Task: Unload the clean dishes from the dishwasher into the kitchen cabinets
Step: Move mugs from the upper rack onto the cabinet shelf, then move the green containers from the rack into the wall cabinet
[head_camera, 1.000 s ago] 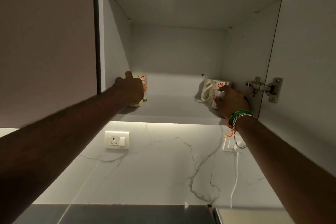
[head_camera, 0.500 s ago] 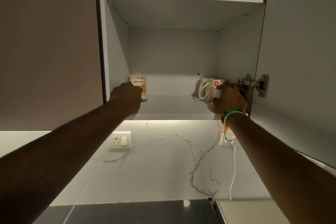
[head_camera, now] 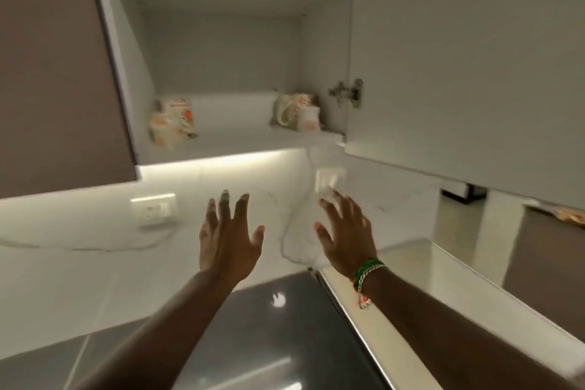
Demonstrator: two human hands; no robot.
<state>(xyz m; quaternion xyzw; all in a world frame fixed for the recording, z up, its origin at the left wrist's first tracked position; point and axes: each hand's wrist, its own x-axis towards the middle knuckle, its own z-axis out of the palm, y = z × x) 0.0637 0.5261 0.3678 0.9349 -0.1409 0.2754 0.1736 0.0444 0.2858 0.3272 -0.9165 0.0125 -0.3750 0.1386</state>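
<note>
Head view: since earlier frame both hands off mugs, dropped below shelf. Left hand (head_camera: 229,239) at 6 o'clock, fingers spread, holds nothing. Right hand (head_camera: 346,236) at 5 o'clock, fingers spread, empty. Left mugs (head_camera: 172,123) on cabinet shelf (head_camera: 234,136) at 10 o'clock; right mugs (head_camera: 299,111) near hinge (head_camera: 346,93), 1 o'clock. Blurred. Judgement: ceramic, stiff, breakable, light; grip by handle or body.

**Motion blur smeared mugs on cabinet shelf**

Above the left hand (head_camera: 229,241), the mugs (head_camera: 172,125) were too blurred to count or read. Above the right hand (head_camera: 346,237), a second mug group (head_camera: 299,111) was equally smeared. Both forearms ran out of frame. The cabinet door (head_camera: 459,57) was cropped at right.
</note>
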